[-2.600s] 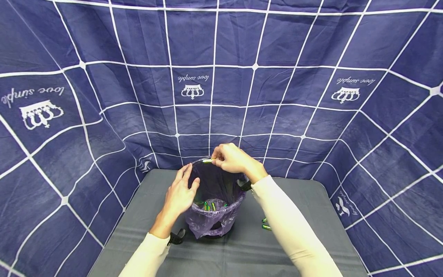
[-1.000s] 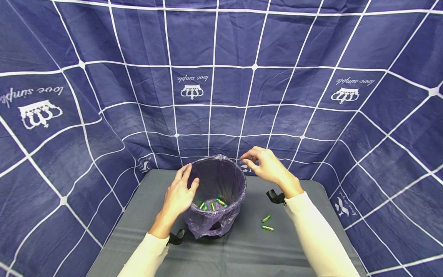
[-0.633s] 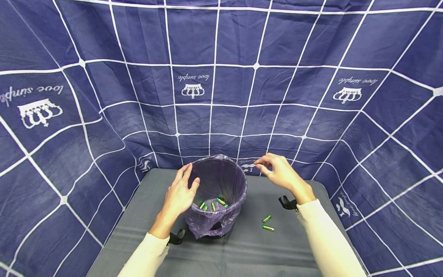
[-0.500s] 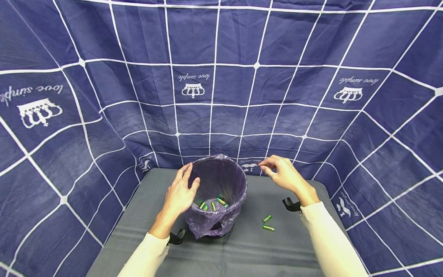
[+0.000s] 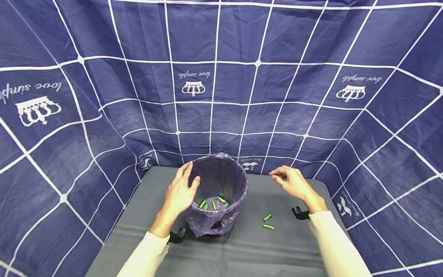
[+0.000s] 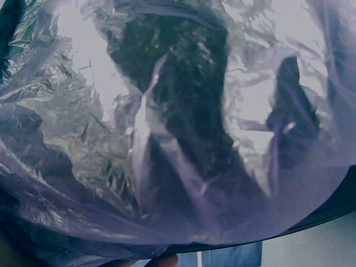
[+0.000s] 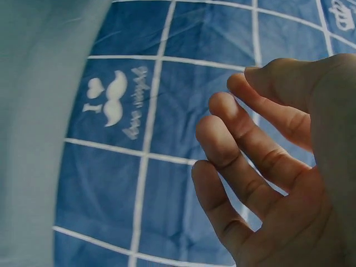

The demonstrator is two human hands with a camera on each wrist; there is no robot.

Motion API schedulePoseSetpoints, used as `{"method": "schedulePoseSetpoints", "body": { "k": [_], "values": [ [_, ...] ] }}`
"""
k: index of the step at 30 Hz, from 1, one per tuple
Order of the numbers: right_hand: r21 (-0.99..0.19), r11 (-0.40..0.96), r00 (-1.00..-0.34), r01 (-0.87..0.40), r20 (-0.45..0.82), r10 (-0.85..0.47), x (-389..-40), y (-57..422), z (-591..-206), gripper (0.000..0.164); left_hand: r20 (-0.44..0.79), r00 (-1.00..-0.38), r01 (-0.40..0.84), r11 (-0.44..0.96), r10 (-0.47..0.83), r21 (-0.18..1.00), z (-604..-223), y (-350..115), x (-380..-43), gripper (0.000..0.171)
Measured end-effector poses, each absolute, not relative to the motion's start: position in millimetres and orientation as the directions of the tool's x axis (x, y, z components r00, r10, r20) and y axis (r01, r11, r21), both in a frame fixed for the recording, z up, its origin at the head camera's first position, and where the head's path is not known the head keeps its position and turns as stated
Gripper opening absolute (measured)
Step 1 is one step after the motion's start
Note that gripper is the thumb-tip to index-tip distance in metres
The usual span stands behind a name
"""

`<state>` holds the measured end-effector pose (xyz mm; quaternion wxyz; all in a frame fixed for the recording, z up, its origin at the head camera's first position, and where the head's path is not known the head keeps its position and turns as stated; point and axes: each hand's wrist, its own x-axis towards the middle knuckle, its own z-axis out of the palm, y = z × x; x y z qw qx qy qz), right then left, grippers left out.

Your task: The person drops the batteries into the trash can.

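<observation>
A bin [image 5: 237, 207] lined with a thin purple bag stands in the middle of the grey surface, with several green batteries [image 5: 214, 205] at its bottom. My left hand [image 5: 180, 194] rests against the bin's left rim, fingers extended. The purple liner [image 6: 194, 183] fills the left wrist view and hides most of that hand. To the right of the bin, my right hand [image 5: 294, 182] hovers in the air with loosely bent fingers and nothing in them; its bare palm shows in the right wrist view. Two more batteries [image 5: 268, 227] lie on the surface, below and left of that hand.
Blue cloth [image 5: 228, 84] with a white grid hangs behind and along both sides of the grey padded surface [image 5: 277, 254]. Black straps [image 5: 300, 213] are worn on both wrists.
My right hand has let go of a battery over the bin and moved right and down, away from it. One more battery shows inside. My left hand has stayed at the rim.
</observation>
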<state>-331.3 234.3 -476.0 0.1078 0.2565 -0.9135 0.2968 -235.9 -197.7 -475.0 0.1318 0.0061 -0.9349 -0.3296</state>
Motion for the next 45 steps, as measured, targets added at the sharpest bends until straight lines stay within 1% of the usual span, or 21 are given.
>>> {"method": "schedulePoseSetpoints", "body": {
  "k": [15,24,30,36,45],
  "values": [
    [-0.587,0.684,-0.899,-0.433,0.233,-0.370,-328,256,-543,0.014,0.217,-0.971,0.056,0.780,-0.104,0.624,-474,-198,-236,0.071],
    [-0.627,0.663,-0.903,-0.409,0.172,-0.394,-321,259,-581,0.015,0.214,-0.971,0.053,0.781,-0.104,0.622,-473,-197,-237,0.071],
    [-0.671,0.627,-0.892,-0.397,0.119,-0.436,-315,259,-601,0.022,0.229,-0.968,0.061,0.785,-0.104,0.616,-474,-196,-236,0.071],
    [-0.668,0.664,-0.907,-0.336,0.038,-0.421,-311,261,-616,0.026,0.222,-0.969,0.054,0.785,-0.107,0.618,-474,-196,-237,0.070],
    [-0.651,0.678,-0.902,-0.341,0.025,-0.431,-303,260,-629,0.034,0.232,-0.967,0.066,0.784,-0.101,0.617,-474,-196,-236,0.070]
  ]
}}
